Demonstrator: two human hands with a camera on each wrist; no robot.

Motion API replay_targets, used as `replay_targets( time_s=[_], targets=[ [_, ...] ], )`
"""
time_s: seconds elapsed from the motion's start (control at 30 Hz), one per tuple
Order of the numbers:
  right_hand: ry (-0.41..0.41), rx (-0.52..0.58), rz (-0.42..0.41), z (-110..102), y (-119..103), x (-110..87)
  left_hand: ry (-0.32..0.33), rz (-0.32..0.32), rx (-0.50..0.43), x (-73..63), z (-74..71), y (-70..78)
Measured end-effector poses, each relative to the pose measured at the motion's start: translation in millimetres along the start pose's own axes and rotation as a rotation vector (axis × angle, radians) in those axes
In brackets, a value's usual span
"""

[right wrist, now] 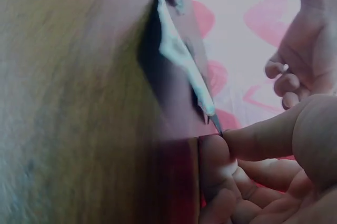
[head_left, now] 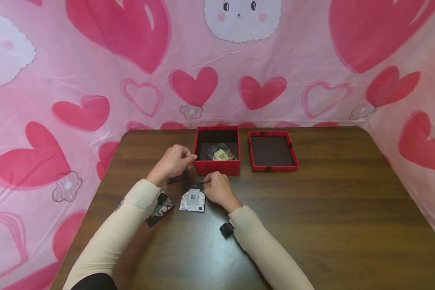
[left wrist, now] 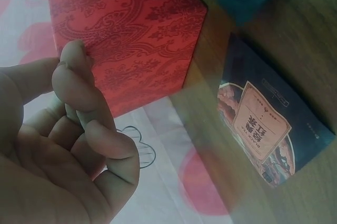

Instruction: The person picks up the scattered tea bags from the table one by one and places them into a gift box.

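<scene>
My right hand [head_left: 220,190] pinches the upper right corner of a tea packet [head_left: 193,201] with a pale patterned lower part and a dark top. In the right wrist view that packet [right wrist: 181,58] appears nearly edge-on between thumb and forefinger. Beside the front left corner of a red box [head_left: 217,167], my left hand [head_left: 173,163] hovers with loosely curled fingers and nothing visible in them. A dark tea packet [head_left: 177,177] lies below it; in the left wrist view a packet labelled black tea [left wrist: 263,124] rests on the wood. Several packets [head_left: 220,153] lie inside the box.
Right of the box lies its red-rimmed lid [head_left: 273,150], dark inside facing up. Another dark patterned packet [head_left: 164,208] is partly covered by the left sleeve. A small black object [head_left: 226,230] shows at the right cuff. Pink heart-printed cloth [head_left: 224,88] hangs behind the wooden table [head_left: 333,225].
</scene>
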State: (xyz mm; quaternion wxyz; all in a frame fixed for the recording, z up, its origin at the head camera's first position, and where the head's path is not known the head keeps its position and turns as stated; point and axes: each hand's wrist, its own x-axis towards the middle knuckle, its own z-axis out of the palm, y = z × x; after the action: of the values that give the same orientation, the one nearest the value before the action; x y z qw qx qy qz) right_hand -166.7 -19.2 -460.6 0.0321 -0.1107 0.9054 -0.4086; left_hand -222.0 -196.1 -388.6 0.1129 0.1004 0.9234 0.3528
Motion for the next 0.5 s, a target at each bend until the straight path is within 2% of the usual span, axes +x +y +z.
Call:
replay_targets(
  time_s=[0.17, 0.37, 0.5],
  targets=[
    [0.0, 0.062, 0.018, -14, 0, -4.0, 0.001, -0.002, -0.001, -0.2, 0.9, -0.5],
    [-0.025, 0.149, 0.003, -44, -5, -11.6, -0.008, 0.004, 0.006, -0.5, 1.0, 0.0],
    [0.002, 0.136, -0.015, -61, -11, -15.7, 0.002, 0.033, 0.028, -0.8, -0.2, -0.4]
  ],
)
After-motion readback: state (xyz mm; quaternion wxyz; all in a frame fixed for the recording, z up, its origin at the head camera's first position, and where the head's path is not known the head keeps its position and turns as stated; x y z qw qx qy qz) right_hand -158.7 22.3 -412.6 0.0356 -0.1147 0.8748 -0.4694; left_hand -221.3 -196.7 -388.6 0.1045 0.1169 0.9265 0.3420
